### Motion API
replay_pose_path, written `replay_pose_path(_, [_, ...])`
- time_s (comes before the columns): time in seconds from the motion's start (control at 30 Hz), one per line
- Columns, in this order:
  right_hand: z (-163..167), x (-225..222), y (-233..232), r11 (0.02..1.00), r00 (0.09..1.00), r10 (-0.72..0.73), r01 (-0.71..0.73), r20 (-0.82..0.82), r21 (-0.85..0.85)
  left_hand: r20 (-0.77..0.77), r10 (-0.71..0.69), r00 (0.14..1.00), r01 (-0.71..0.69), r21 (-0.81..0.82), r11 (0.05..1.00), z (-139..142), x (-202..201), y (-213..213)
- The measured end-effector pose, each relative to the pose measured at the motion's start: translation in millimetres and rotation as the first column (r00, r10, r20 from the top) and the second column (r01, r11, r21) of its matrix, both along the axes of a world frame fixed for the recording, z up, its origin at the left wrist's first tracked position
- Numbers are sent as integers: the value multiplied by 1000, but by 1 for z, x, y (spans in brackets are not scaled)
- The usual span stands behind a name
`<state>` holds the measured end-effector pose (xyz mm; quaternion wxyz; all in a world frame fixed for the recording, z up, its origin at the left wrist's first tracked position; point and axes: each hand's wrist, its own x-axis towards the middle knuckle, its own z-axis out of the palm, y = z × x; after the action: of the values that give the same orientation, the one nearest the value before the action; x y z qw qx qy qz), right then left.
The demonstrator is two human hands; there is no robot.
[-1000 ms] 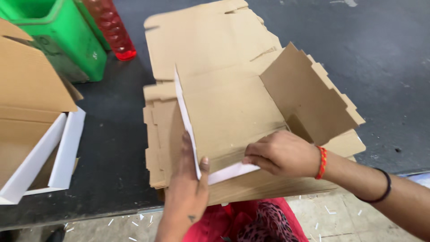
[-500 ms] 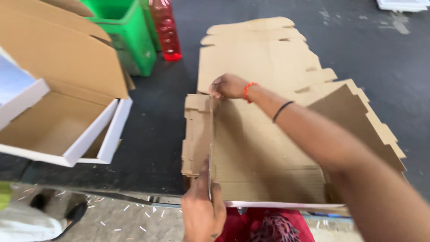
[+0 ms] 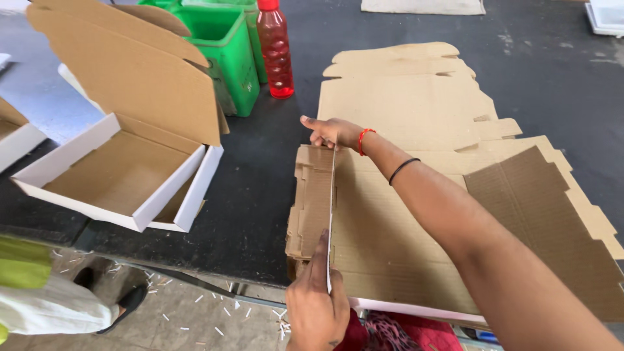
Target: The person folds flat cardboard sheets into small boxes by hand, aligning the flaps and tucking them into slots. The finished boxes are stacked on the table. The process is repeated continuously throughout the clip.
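Note:
A flat die-cut cardboard box blank (image 3: 396,234) lies on top of a stack of similar blanks (image 3: 403,97) on the dark table. Its left side flap (image 3: 330,214) stands upright, white face showing along the edge. My left hand (image 3: 318,305) pinches the near end of that flap at the table's front edge. My right hand (image 3: 331,132), with a red band and a black band on the wrist, holds the flap's far end, the arm stretched across the blank. The right side flap (image 3: 539,214) is raised at an angle.
An assembled white-sided box (image 3: 123,175) with its lid up stands at the left. Green bins (image 3: 224,45) and a red bottle (image 3: 274,49) stand at the back. Another person's foot and clothing (image 3: 52,305) show at lower left, on a floor littered with paper scraps.
My right hand has moved from the near edge to the far end of the left flap. The flap has been folded up to vertical. My view has shifted right.

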<state>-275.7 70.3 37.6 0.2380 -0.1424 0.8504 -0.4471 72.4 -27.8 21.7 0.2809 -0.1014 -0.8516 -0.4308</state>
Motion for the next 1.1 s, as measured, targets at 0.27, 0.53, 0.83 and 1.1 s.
replay_pose_path(0.27, [4, -4, 25, 994, 997, 68, -71, -33, -83, 177, 114, 977, -120, 19, 993, 2, -2, 6])
replay_pose_path(0.53, [-9, -10, -23, 994, 992, 92, -86, -82, 66, 92, 104, 990, -102, -24, 994, -4, -3, 6])
replay_pose_path(0.83, [2, -24, 54, 980, 998, 27, -38, -58, -194, 55, 131, 990, -132, 13, 991, -1, -3, 6])
replay_pose_path(1.1, [23, 61, 62, 718, 815, 382, 36, -436, 695, 236, -9, 972, -10, 78, 997, 0, -16, 2])
